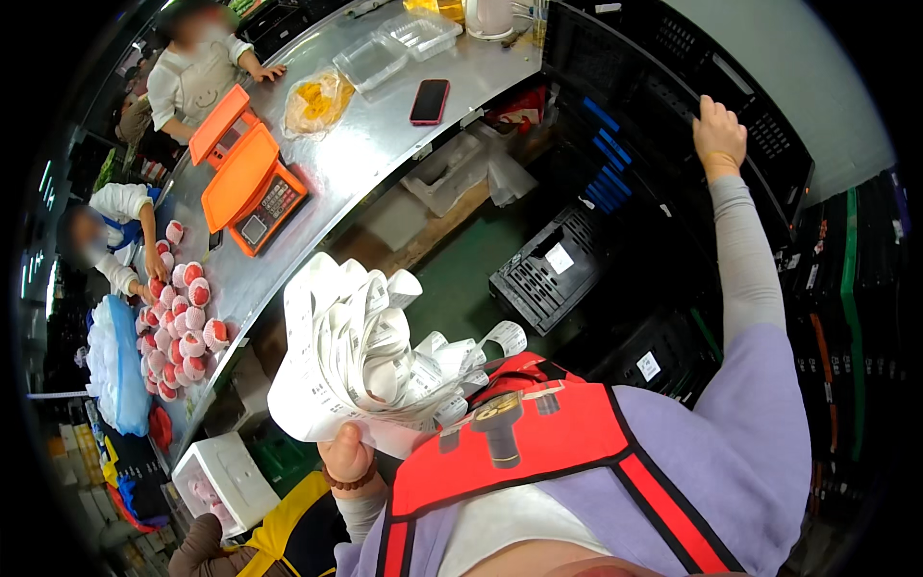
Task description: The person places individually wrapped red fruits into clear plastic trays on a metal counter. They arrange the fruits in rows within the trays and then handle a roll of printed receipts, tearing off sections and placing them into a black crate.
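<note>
My left hand is closed around a thick bundle of printed paper strips, white and curling into loops at their loose ends. The bundle stands in front of my chest, beside the metal worktable. Out to the right, my right hand has its fingers curled over the rim of a black plastic crate. Its fingertips are partly hidden. A black crate bearing a white label lies lower down, between my two arms.
On the worktable are an orange weighing scale, a smartphone, a bag of yellow rubber bands, clear plastic trays and red fruit in foam nets. Two people work across it. A white foam box stands lower left, near another person.
</note>
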`<state>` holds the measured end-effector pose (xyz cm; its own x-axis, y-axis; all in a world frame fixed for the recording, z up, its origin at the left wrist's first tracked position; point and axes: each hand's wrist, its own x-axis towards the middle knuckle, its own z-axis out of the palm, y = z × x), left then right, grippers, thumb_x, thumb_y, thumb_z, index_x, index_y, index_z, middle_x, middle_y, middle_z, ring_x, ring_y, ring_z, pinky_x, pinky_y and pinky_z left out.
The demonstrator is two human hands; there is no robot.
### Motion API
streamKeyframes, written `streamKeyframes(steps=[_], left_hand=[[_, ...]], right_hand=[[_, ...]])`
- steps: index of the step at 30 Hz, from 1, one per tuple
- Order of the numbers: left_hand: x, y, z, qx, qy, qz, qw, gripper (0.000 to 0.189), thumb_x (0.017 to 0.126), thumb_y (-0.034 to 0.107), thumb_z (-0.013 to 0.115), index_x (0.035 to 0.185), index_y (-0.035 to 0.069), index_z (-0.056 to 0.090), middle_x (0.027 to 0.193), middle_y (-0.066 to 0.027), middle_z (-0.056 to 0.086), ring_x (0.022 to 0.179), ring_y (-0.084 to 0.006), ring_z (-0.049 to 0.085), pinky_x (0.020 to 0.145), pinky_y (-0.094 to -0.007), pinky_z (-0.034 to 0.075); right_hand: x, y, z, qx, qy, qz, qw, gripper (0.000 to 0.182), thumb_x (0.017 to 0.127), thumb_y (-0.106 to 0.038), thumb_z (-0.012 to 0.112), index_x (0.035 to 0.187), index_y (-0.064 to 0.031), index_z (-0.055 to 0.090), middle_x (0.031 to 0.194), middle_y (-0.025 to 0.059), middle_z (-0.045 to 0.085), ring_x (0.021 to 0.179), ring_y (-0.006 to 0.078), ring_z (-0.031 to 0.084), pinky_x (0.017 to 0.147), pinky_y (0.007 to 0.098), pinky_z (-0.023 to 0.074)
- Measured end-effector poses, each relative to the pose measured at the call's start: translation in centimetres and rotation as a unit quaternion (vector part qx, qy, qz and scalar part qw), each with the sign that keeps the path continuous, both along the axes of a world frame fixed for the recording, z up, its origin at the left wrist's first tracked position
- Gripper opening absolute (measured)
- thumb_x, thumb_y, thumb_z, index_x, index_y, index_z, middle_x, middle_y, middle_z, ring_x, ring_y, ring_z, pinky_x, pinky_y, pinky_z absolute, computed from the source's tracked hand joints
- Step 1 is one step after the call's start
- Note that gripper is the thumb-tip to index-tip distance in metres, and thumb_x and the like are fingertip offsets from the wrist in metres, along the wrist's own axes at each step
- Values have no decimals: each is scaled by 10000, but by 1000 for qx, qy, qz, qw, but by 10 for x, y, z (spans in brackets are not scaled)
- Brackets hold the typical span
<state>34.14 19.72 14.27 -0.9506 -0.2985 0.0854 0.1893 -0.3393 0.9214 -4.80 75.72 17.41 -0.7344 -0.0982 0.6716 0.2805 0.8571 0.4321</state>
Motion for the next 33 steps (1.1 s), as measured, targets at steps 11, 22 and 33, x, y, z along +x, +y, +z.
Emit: streamKeyframes(steps=[11, 22, 33], left_hand=[[-29, 10, -3, 12, -23, -21, 999, 664, 863, 249, 628, 1395, -30, 346, 1376, -125, 454, 1254, -260, 441, 1056, -386, 320], [-70, 38, -3, 28, -21, -79, 996, 659, 844, 205, 652, 1392, -17, 361, 1393, -122, 444, 1265, -264, 438, 1070, -395, 309], [-64, 35, -12, 38, -25, -53, 998, 636, 851, 188, 642, 1390, -8, 370, 1395, -115, 443, 1276, -263, 426, 1076, -397, 298]], right_hand=[[120, -56, -189, -822, -199, 75, 529, 105, 821, -60, 597, 906, -13, 636, 908, 128, 658, 803, 254, 632, 707, 320, 522], [89, 113, -261, -989, 136, -40, -42, 151, 853, 0, 473, 949, 103, 529, 1006, 194, 607, 949, 320, 615, 871, 401, 541], [77, 3, -207, -863, -200, 98, 453, 269, 851, -111, 616, 1111, -42, 610, 947, 67, 660, 827, 138, 619, 703, 248, 481]])
